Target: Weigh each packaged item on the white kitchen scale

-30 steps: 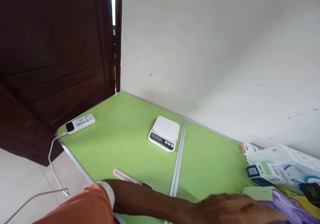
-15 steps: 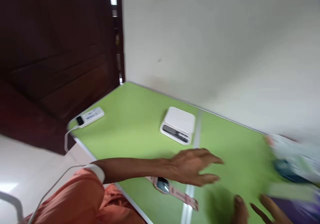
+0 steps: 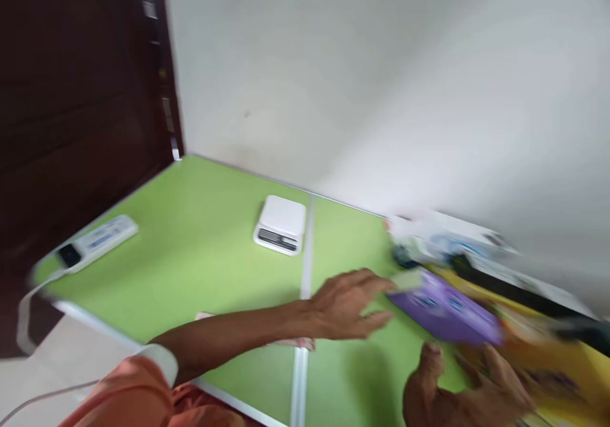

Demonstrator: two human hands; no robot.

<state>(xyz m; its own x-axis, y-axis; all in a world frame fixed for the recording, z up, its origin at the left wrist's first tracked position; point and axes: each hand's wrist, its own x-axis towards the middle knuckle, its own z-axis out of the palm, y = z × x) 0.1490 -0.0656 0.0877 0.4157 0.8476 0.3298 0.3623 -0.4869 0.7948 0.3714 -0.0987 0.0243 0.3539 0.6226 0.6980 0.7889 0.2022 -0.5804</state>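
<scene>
My left hand [image 3: 350, 305] reaches over the green table [image 3: 223, 223], palm down, with its fingers spread and nothing in them. Just past its fingertips lies a purple box [image 3: 448, 309] with a pale end, blurred by motion. My right hand [image 3: 462, 392] is low at the right, thumb and fingers apart, near that box and apart from it. Beneath my left forearm a pink watch strap [image 3: 305, 343] shows in part; the watch itself is hidden. A white digital scale [image 3: 281, 223] sits behind my left hand.
At the left corner lies a white power strip [image 3: 107, 239] with a black plug and cable. On the right are a yellow package [image 3: 562, 376], a clear plastic bag [image 3: 429, 236] and a black long item [image 3: 519, 293]. A white wall [image 3: 333, 84] borders the table's back.
The view has swung to the right, so more of the pile with the purple box and yellow package shows. My left forearm now covers the watch face. Both hands stay open.
</scene>
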